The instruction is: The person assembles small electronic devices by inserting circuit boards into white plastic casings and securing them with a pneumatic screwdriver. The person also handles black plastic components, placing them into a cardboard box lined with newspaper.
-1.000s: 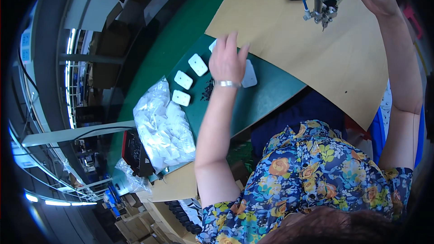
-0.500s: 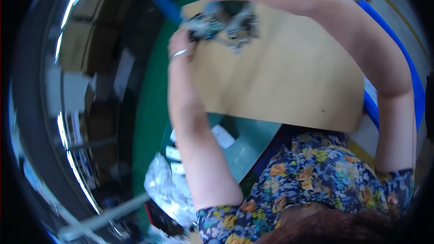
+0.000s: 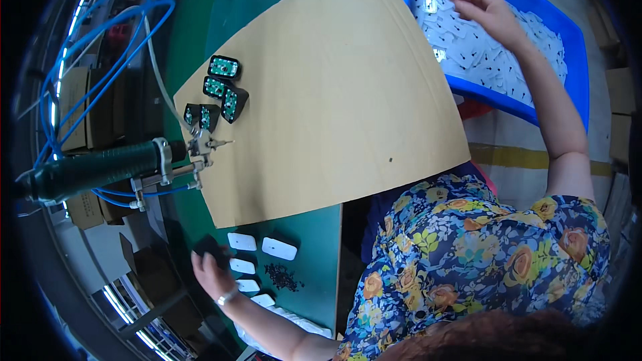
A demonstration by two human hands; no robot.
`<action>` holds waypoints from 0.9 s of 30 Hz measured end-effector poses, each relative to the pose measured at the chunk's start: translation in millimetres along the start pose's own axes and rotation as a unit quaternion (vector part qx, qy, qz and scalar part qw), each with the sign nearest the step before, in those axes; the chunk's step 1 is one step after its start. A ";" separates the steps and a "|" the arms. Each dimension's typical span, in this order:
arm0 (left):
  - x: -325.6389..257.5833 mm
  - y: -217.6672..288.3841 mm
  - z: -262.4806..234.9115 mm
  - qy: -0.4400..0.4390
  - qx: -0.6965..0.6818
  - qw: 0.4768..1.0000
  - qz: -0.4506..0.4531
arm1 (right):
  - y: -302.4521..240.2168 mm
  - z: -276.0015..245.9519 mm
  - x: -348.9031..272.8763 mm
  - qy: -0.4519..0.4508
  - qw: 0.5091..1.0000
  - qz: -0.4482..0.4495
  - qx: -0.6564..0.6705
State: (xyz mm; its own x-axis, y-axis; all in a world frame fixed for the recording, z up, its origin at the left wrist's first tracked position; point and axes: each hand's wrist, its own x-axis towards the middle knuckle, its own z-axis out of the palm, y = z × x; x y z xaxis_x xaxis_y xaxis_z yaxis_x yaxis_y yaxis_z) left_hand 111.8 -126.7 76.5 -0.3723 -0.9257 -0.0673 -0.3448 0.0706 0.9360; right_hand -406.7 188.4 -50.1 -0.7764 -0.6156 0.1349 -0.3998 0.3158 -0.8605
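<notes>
My left hand (image 3: 212,277) is at the lower left, wrapped round a small black housing (image 3: 206,246) above the green table, beside several white covers (image 3: 241,241). My right hand (image 3: 493,18) hovers over the blue bin (image 3: 580,86) at the right; its fingers are bent and a little apart, with nothing visible in them. White flat pieces with small black marks or parts (image 3: 468,53) fill that bin. Several black housings with green circuit boards (image 3: 225,67) lie grouped on the left part of the brown cardboard sheet (image 3: 334,107).
A dark powered screwdriver (image 3: 100,168) with metal fittings reaches over the cardboard's left edge, blue air hoses (image 3: 144,3) looping behind it. Tiny dark screw-like pieces (image 3: 282,277) form a heap on the green table (image 3: 319,247). Clear plastic wrap (image 3: 304,323) lies near my left forearm.
The view has shifted. My left hand has left the group of housings for the table's near left and holds a black housing; my right hand has swung from above the cardboard to the blue bin.
</notes>
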 end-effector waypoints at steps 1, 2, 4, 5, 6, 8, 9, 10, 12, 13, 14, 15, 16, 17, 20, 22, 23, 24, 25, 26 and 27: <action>-17.4 -4.7 6.1 -0.055 -0.026 0.998 0.017 | 51.1 8.1 -5.0 0.028 0.998 0.011 -0.055; -39.7 -11.0 10.7 -0.086 -0.094 0.992 -0.008 | 86.2 23.8 -11.3 0.001 0.998 0.038 -0.052; -69.3 -22.1 57.1 -0.073 -0.209 0.974 -0.047 | 128.2 48.8 -10.1 -0.014 0.991 0.061 -0.121; -78.9 -16.7 76.5 -0.114 -0.208 0.969 -0.063 | 139.8 58.4 -5.9 -0.002 0.982 0.053 -0.182; -85.3 -22.7 91.3 -0.172 -0.249 0.949 -0.086 | 146.9 66.9 -1.8 0.010 0.969 0.042 -0.244; -92.9 -27.5 116.8 -0.220 -0.328 0.907 -0.147 | 149.1 96.6 -4.9 0.027 0.956 0.020 -0.291; -95.3 -28.9 128.5 -0.233 -0.359 0.889 -0.160 | 147.5 102.5 -1.8 0.035 0.948 0.007 -0.315; -100.2 -35.6 135.2 -0.238 -0.372 0.883 -0.162 | 150.1 109.7 2.1 0.037 0.951 0.019 -0.306; -105.0 -40.9 150.5 -0.245 -0.373 0.880 -0.161 | 158.1 100.5 9.9 0.043 0.952 0.054 -0.298; -109.8 -42.9 156.2 -0.235 -0.361 0.889 -0.156 | 156.5 94.0 9.4 0.030 0.951 0.063 -0.302; -112.7 -45.0 161.0 -0.228 -0.348 0.896 -0.152 | 151.3 82.8 4.0 0.017 0.949 0.074 -0.307; -114.4 -44.5 165.6 -0.218 -0.337 0.903 -0.153 | 147.3 77.9 -2.7 0.004 0.946 0.084 -0.313; -112.1 -41.1 172.5 -0.215 -0.325 0.908 -0.156 | 144.0 73.3 -14.4 0.000 0.942 0.083 -0.325; -112.0 -43.6 175.5 -0.209 -0.315 0.913 -0.155 | 138.9 76.4 -28.3 -0.006 0.939 0.075 -0.337; -108.8 -42.5 183.2 -0.225 -0.314 0.905 -0.175 | 132.8 90.9 -52.5 -0.009 0.936 0.036 -0.350; -106.1 -38.7 187.8 -0.238 -0.303 0.906 -0.175 | 128.8 97.8 -53.3 -0.022 0.937 0.026 -0.347; -104.1 -37.7 189.3 -0.240 -0.301 0.906 -0.175 | 125.9 99.6 -50.8 -0.018 0.938 0.025 -0.346; -102.1 -37.2 190.5 -0.242 -0.300 0.906 -0.175 | 123.1 101.2 -47.8 -0.014 0.938 0.024 -0.345; -101.0 -37.5 190.9 -0.244 -0.299 0.906 -0.175 | 121.8 102.7 -45.9 -0.011 0.939 0.022 -0.344; -100.7 -36.0 191.8 -0.243 -0.296 0.907 -0.175 | 121.2 103.6 -42.6 -0.019 0.937 0.021 -0.348; -100.9 -35.0 192.6 -0.241 -0.294 0.908 -0.176 | 121.2 105.0 -39.7 -0.028 0.936 0.019 -0.351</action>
State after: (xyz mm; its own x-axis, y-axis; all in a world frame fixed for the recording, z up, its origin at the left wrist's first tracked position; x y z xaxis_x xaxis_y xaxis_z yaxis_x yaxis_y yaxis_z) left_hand -4.6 35.8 -16.0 -0.7115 -0.5721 -0.4080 -0.0480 -0.5397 0.8405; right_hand -373.2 175.3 -211.4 -0.7784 -0.6241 0.0681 -0.6084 0.7233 -0.3266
